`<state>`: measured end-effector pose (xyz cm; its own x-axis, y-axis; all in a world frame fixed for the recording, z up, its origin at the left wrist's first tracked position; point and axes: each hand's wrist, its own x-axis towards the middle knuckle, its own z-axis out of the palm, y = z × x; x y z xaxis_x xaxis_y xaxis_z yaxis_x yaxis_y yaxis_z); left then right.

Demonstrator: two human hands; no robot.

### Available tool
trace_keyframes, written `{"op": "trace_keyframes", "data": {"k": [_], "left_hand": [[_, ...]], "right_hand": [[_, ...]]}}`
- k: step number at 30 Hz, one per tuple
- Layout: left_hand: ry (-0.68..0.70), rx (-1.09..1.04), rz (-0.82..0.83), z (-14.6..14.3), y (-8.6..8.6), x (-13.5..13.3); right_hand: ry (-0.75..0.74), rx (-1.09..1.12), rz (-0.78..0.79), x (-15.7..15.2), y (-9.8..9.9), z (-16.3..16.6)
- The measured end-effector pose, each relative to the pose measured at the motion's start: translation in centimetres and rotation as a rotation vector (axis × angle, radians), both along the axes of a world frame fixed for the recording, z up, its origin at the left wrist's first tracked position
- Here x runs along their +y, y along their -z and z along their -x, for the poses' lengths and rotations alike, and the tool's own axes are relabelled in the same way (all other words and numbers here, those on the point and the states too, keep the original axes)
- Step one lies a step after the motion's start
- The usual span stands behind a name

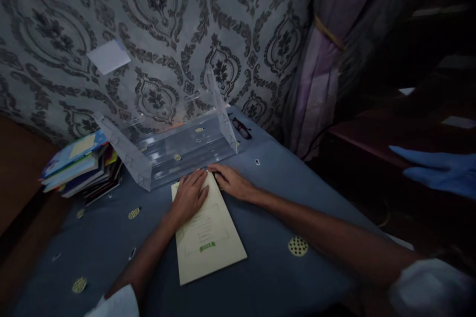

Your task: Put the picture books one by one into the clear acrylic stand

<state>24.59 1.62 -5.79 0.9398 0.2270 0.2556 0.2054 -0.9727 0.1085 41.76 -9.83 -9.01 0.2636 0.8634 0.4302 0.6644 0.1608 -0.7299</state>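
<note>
A cream, thin book or booklet [213,247] with a printed frame and a small green mark lies on the blue table. My left hand [190,195] rests on its upper part, palm down with the fingers stretched out. At the booklet's top right corner is my right hand [233,182], its fingers extended toward the left and touching the corner; the thumb sits apart below them. Just beyond both hands stands a clear plastic rack [186,151] with upright side panels.
A stack of books [84,163] sits left of the rack. Dark-framed glasses [241,129] lie at its right. Patterned wallpaper [156,5] covers the wall behind, with a white card [109,57] on it. A tied purple curtain [320,69] and a blue glove [442,166] are to the right.
</note>
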Motion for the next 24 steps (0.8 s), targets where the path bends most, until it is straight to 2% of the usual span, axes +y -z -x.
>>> {"op": "trace_keyframes", "data": {"k": [4, 15, 24], "left_hand": [[0.024, 0.005, 0.026, -0.4, -0.1, 0.1], [0.114, -0.023, 0.044, -0.1, -0.1, 0.2], [0.219, -0.013, 0.061, 1.3, -0.8, -2.0]], "right_hand": [[-0.029, 0.064, -0.013, 0.3, 0.3, -0.4], [-0.043, 0.074, -0.005, 0.5, 0.4, -0.5], [-0.019, 0.002, 0.03, 0.4, 0.0, -0.1]]}}
